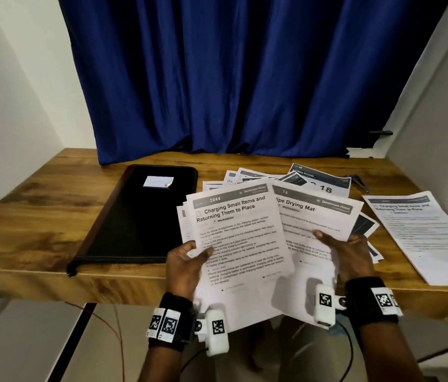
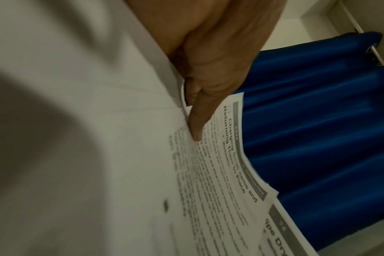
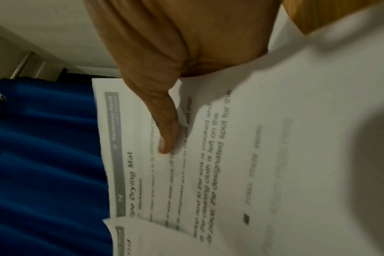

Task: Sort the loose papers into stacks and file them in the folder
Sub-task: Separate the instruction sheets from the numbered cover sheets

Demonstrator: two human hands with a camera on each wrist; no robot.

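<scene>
Now: left hand (image 1: 187, 261) pinching a thin fan of printed sheets (image 1: 238, 238), thumb (image 2: 197, 124) flat on the top page, headed "Charging Small Items and Returning Them to Place". Fingers behind the paper, not visible. Right hand (image 1: 346, 252) pinching a second sheet (image 1: 319, 216) headed "…ipe Drying Mat", thumb (image 3: 168, 133) pressed on the printed face, other fingers under the page. Both bundles lifted above the near table edge, the left one overlapping the right one's left margin. Paper white, matte, slightly bowed; grey header bands, small black type.

Loose pile (image 1: 280, 179) lying on the table (image 1: 38, 216) behind the held sheets, fanned unevenly, some pages with dark blue blocks and a large "18". Separate neat stack (image 1: 426, 235) well to the right, squared, tilted, same "Charging…" heading, probably; print blurred there.

Folder (image 1: 140, 213) closed, flat, left of the papers: black, rectangular, rounded corners, zip edge, small white label with a curled corner near its far end. Table top glossy brown wood grain. Blue pleated curtain (image 1: 245, 78) hanging behind. Small dark tool (image 1: 359, 183) at far right, unidentifiable.
</scene>
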